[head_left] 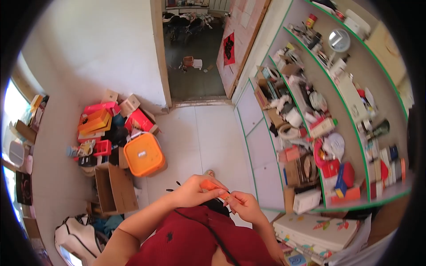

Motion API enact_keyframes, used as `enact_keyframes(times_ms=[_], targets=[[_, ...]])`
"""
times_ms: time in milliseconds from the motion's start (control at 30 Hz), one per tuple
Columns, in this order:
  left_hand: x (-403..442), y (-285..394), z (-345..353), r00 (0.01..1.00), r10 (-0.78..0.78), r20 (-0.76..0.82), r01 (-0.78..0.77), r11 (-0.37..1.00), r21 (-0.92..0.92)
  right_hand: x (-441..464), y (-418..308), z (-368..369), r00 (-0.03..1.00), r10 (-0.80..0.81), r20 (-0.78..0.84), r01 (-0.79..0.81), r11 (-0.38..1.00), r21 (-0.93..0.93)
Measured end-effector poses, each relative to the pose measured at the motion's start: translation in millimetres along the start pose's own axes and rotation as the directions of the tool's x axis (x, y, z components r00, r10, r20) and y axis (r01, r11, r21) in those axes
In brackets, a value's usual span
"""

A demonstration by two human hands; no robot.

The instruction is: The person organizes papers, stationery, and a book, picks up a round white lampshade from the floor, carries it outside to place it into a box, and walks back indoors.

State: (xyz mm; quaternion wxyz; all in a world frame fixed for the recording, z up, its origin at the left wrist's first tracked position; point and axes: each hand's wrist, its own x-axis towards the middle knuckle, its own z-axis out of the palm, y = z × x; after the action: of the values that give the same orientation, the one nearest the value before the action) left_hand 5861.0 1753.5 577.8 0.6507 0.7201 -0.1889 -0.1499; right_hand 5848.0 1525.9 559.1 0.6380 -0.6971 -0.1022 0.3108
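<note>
My left hand (200,191) is closed around a small orange object (209,185), held in front of my waist. Its exact kind is hard to make out, as my fingers cover much of it. A short dark piece shows at the end facing my right hand. Close beside it, my right hand (242,206) has thumb and fingers pinched together at that dark end. Whatever is in this pinch is too small to name. Thin black ends (178,183) stick out beyond my left wrist. Something black hangs below both hands, partly hidden by them.
An orange lidded bucket (144,155) and an open cardboard box (116,188) stand on the left among piled boxes. Crowded green-edged shelves (326,206) line the right side. Ahead, a door (242,42) opens into another room. Stacked white boxes (315,230) sit at lower right.
</note>
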Motion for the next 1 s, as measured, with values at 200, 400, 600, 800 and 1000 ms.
enact_keyframes(times_ms=[200, 400, 600, 800, 1000], targets=[[180, -9, -132, 0.983, -0.131, -0.126, 0.118, 0.988, -0.104, 220, -81, -111, 0.996, -0.086, 0.031, 0.09, 0.982, -0.164], [301, -42, -289, 0.937, -0.128, -0.326, 0.092, 0.988, -0.125, 444, -176, -163, 0.936, -0.2, 0.291, 0.295, 0.896, -0.332], [441, -111, -469, 0.961, -0.113, -0.253, 0.039, 0.96, -0.279, 659, -206, -197, 0.951, -0.201, 0.235, 0.282, 0.876, -0.392], [610, -103, -623, 0.99, -0.12, -0.08, 0.106, 0.981, -0.164, 814, -288, -250, 0.993, -0.116, -0.038, 0.091, 0.909, -0.406], [750, -139, -725, 0.984, 0.0, -0.179, 0.013, 0.997, 0.074, 975, -288, -348, 0.974, -0.155, -0.166, 0.126, 0.977, -0.172]])
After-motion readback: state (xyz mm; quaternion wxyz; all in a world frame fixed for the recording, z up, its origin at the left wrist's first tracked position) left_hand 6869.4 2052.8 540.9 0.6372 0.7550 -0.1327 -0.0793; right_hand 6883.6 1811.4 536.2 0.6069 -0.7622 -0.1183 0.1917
